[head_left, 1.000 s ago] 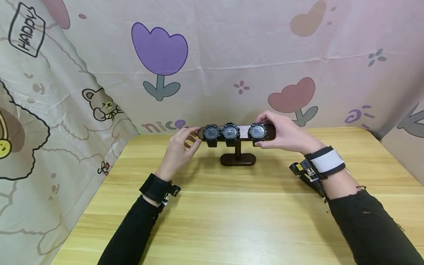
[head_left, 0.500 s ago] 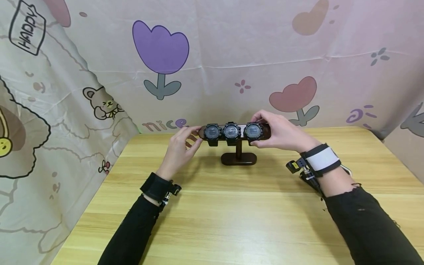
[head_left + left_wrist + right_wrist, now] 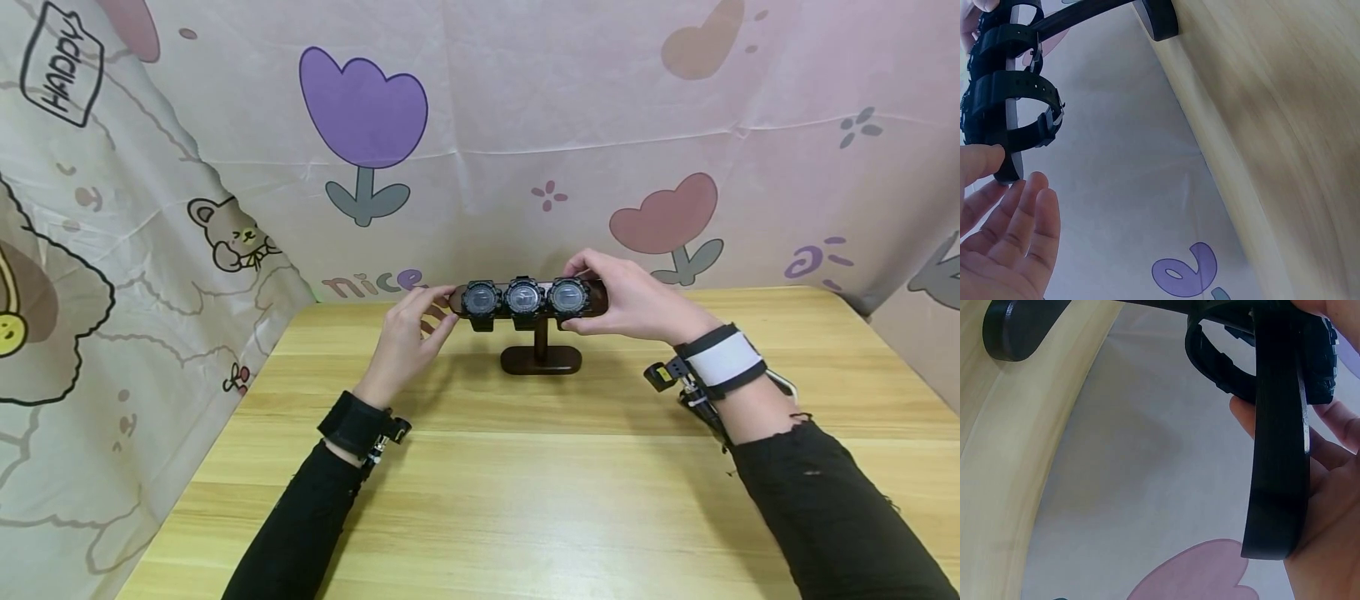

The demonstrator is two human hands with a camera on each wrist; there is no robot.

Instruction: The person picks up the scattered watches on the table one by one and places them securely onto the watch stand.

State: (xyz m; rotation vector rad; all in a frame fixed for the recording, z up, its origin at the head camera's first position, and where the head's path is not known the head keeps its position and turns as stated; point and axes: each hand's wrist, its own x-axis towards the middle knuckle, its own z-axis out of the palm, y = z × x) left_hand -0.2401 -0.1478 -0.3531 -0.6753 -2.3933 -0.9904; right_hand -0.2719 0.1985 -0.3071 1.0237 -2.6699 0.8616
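Observation:
A dark brown watch stand (image 3: 540, 360) bears three black watches side by side on its raised bar. My left hand (image 3: 405, 337) pinches the bar's left end (image 3: 1012, 165) between thumb and fingers. Nearest to it is the left watch (image 3: 482, 298), whose strap forms a loop below the bar; the middle watch (image 3: 523, 297) sits close beside that one. With thumb and fingers, my right hand (image 3: 648, 300) grips the right watch (image 3: 568, 297) from above and below. The bar's right end (image 3: 1277, 469) runs along my palm in the right wrist view.
The stand is near the back edge of a light wooden table (image 3: 480, 500). Close behind it hangs a printed cloth (image 3: 487, 100), and another patterned cloth (image 3: 150, 292) hangs along the left. Both wrists wear a strap with a small camera.
My right hand has slid the right watch leftward along the bar, narrowing the gap to the middle watch. My left hand has kept its place at the bar's left end.

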